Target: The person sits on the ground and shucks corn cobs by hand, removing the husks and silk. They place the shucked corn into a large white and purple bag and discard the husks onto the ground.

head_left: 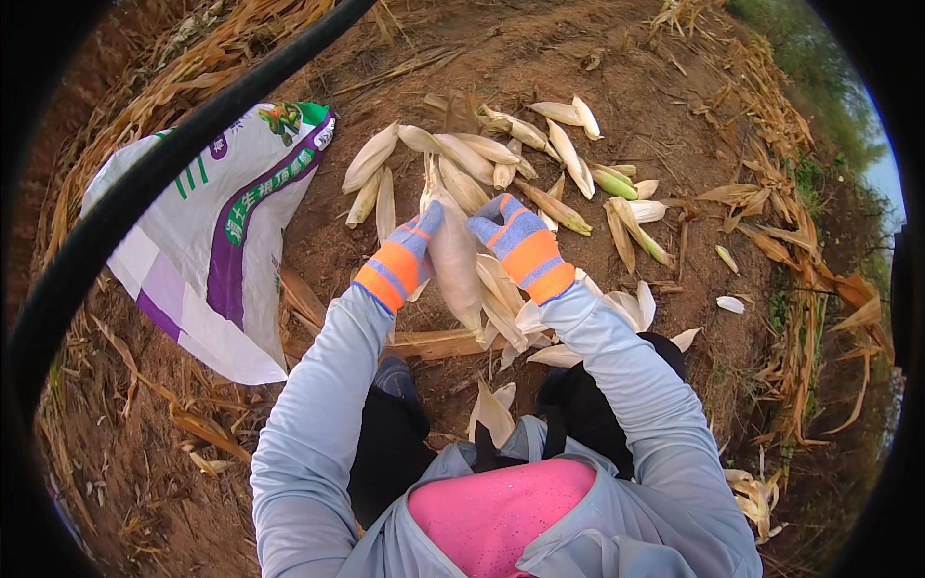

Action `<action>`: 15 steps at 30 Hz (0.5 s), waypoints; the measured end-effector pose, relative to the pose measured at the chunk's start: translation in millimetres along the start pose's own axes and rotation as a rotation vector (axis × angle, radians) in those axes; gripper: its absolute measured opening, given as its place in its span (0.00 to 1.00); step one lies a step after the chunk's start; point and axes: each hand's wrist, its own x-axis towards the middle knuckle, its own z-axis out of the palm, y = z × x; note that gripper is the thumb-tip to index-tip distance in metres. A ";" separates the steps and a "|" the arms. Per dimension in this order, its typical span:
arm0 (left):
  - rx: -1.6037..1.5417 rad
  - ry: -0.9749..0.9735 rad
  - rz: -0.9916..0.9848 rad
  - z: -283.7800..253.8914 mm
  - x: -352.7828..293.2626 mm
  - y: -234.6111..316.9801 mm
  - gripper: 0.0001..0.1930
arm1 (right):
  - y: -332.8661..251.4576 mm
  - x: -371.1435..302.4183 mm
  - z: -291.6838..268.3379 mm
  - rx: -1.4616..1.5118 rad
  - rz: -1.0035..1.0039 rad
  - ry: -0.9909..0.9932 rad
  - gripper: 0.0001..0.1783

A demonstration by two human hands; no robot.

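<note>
We are clamping the ear (455, 275) in our left hand (409, 249), probably for steadiness; our right hand (518, 241) is resting at its right edge, its grip unclear.

The pale, husk-wrapped corn ear (453, 268) slants slightly.

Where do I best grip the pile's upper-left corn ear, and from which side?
The upper-left ear looks best gripped around its thick middle, from the left: it tapers toward both ends, and neighbouring ears lie close on its right.
</note>
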 end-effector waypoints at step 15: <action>0.022 0.103 0.063 6.9 7.1 4.6 0.25 | 17.6 12.1 2.5 0.145 0.153 -0.039 0.26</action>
